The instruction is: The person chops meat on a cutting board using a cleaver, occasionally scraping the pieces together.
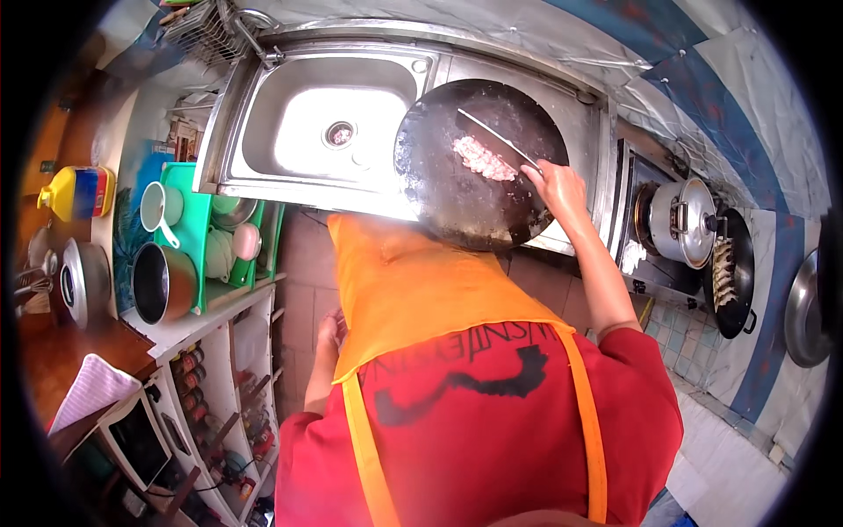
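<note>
My right hand grips the handle of a knife or cleaver, whose blade points up and left over a large round dark board. Beside the blade lies a strip of chopped raw meat. The board rests across the steel counter at the sink's right edge. Down at the left side of the orange apron, my left hand hangs away from the board; the apron partly hides it, and whether it holds anything is unclear.
A steel sink with scraps in its drain lies left of the board. To the right are a lidded metal pot on the stove and a black pan holding food. A green dish rack with pots stands at the left.
</note>
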### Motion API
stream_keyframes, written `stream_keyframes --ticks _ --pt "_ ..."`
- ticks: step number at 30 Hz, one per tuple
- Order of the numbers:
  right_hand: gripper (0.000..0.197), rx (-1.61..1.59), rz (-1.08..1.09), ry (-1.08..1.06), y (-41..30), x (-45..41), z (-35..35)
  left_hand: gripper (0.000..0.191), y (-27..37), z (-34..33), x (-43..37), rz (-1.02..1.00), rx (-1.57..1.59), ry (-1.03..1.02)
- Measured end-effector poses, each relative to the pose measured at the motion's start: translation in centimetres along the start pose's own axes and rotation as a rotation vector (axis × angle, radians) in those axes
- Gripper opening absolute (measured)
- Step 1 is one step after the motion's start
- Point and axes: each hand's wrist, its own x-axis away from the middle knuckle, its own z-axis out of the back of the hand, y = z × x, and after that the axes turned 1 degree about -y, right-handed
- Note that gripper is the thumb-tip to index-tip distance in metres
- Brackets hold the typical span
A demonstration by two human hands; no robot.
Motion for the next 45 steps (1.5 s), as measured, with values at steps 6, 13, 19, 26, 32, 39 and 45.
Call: stream_keyframes --ticks 6,13,19,26,32,39,45 --pt "0.035 -0.072 -0.011 -0.059 -0.7 0.9 -0.1 0.021 -2.4 0.8 -1.8 0.022 0.134 0.064" --pt "0.036 -0.187 -0.014 0.121 -0.8 0.3 -1.1 0.027 -1.3 0.4 -2.9 -0.065 0.175 0.023" --pt "0.033 -0.097 -0.025 0.135 -2.0 1.3 0.0 0.029 -0.5 0.4 -2.3 -0.086 0.14 0.023" --pt "0.023 0.03 0.197 0.075 0.7 2.4 -1.6 0.031 -1.9 0.6 -1.6 -0.019 0.093 0.008" --pt "0.065 0.248 0.578 0.044 2.4 9.3 -3.1 0.033 -3.2 0.7 -3.7 -0.025 0.104 0.017" --pt "0.033 0.036 0.238 0.091 1.9 2.0 -4.2 0.03 -4.1 2.3 -5.2 0.177 0.125 0.044" --pt "0.022 -0.201 -0.11 0.045 0.4 0.0 -2.7 0.023 -0.4 2.4 -2.8 -0.057 0.233 0.141"
